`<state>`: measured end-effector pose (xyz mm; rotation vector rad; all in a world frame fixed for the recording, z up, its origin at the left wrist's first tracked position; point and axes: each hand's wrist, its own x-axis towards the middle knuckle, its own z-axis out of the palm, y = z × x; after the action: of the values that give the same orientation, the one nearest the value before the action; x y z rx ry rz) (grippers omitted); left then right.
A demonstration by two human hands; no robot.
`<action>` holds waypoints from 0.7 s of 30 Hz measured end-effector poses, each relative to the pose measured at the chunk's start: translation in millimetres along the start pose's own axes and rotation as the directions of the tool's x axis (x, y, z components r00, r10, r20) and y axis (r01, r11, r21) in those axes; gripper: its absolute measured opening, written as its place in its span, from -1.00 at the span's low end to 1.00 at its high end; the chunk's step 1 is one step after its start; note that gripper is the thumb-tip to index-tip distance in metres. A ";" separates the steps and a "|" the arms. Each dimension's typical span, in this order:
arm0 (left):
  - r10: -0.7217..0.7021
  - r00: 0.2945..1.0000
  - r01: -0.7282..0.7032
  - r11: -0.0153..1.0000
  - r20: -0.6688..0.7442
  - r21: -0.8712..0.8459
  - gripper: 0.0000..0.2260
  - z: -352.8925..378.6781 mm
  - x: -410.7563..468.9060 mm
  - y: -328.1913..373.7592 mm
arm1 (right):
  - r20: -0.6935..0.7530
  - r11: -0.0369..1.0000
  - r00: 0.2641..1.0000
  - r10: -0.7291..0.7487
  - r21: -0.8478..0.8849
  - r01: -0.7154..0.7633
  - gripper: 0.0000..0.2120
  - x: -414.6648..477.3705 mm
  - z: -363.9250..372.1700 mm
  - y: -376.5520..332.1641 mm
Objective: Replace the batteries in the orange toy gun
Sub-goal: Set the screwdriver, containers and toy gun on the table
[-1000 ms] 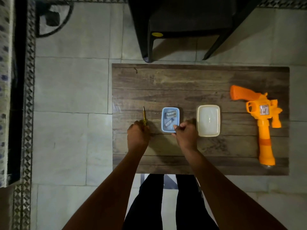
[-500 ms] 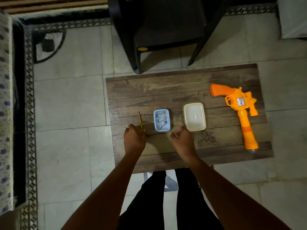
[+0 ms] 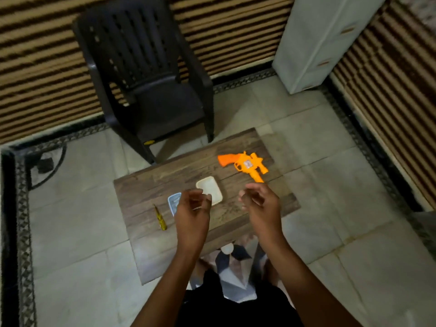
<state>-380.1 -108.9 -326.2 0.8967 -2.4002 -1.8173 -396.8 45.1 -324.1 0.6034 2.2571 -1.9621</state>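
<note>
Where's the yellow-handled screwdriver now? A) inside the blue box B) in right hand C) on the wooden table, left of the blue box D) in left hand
C: the yellow-handled screwdriver lies flat on the brown wooden table, left of the small blue plastic box, untouched.

The tabletop [image 3: 146, 192] is dark wood with rough, matt grain. The toy gun [image 3: 245, 165] is smooth, glossy orange plastic. The chair [image 3: 151, 90] at 12 o'clock is matt black plastic.
</note>
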 end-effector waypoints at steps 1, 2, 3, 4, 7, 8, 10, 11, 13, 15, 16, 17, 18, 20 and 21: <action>0.023 1.000 -0.023 1.000 0.019 -0.011 -0.90 12.7 -10.8 12.4 | -0.022 1.000 1.000 -0.011 0.014 0.011 -0.88 -0.7 -20.7 -5.8; 0.051 0.998 -0.050 0.999 0.040 -0.019 -0.90 31.6 -24.2 25.9 | -0.048 0.999 0.999 -0.024 0.035 0.026 -0.88 0.1 -47.8 -12.6; 0.073 0.996 -0.072 0.997 0.060 -0.025 -0.92 47.4 -35.7 37.1 | -0.071 0.998 0.997 -0.035 0.042 0.038 -0.86 1.9 -69.8 -18.9; 0.095 0.992 -0.093 0.995 0.079 -0.032 -0.95 63.1 -46.0 46.3 | -0.088 0.997 0.995 -0.045 0.053 0.050 -0.84 3.4 -91.5 -24.4; 0.183 0.976 -0.179 0.983 0.116 -0.040 -0.97 129.3 -85.9 81.9 | -0.139 0.992 0.988 -0.074 0.089 0.087 -0.83 11.9 -178.1 -38.9; 0.200 0.971 -0.196 0.980 0.130 -0.041 -0.96 143.6 -94.7 89.8 | -0.143 0.991 0.986 -0.089 0.091 0.102 -0.85 14.6 -197.4 -43.0; 0.235 0.959 -0.230 0.972 0.161 -0.050 -0.91 180.8 -117.7 107.5 | -0.153 0.985 0.981 -0.118 0.103 0.135 -0.89 22.1 -246.5 -51.1; 0.257 0.952 -0.252 0.967 0.166 -0.049 -0.90 197.2 -127.0 115.5 | -0.159 0.982 0.978 -0.133 0.109 0.151 -0.90 26.7 -267.7 -54.0; 0.306 0.936 -0.303 0.952 0.173 -0.041 -0.90 234.5 -145.4 133.6 | -0.180 0.977 0.972 -0.148 0.124 0.172 -0.93 36.9 -312.4 -60.1; 0.341 0.922 -0.337 0.940 0.184 -0.050 -0.91 264.3 -156.8 151.6 | -0.205 0.971 0.967 -0.149 0.155 0.182 -0.93 46.4 -346.2 -66.0; 0.351 0.916 -0.347 0.936 0.193 -0.054 -0.91 278.1 -161.3 161.2 | -0.211 0.970 0.967 -0.141 0.168 0.178 -0.92 51.6 -361.3 -66.9; 0.362 0.910 -0.359 0.932 0.203 -0.054 -0.90 293.5 -164.1 170.8 | -0.216 0.970 0.967 -0.132 0.175 0.171 -0.90 58.5 -377.5 -67.7; 0.376 0.902 -0.373 0.926 0.214 -0.056 -0.90 307.0 -164.9 178.9 | -0.219 0.970 0.968 -0.125 0.179 0.166 -0.90 65.3 -389.8 -69.0; 0.403 0.885 -0.401 0.914 0.234 -0.058 -0.90 336.5 -160.1 193.2 | -0.237 0.969 0.965 -0.112 0.188 0.159 -0.91 83.5 -412.9 -71.0; 0.413 0.879 -0.412 0.910 0.238 -0.057 -0.90 349.7 -156.8 199.3 | -0.248 0.970 0.963 -0.107 0.186 0.156 -0.92 92.6 -421.7 -71.7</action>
<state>-451.4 302.0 -213.9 0.1330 -2.4671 -1.8426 -428.1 467.8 -215.1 0.7636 2.2972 -2.3228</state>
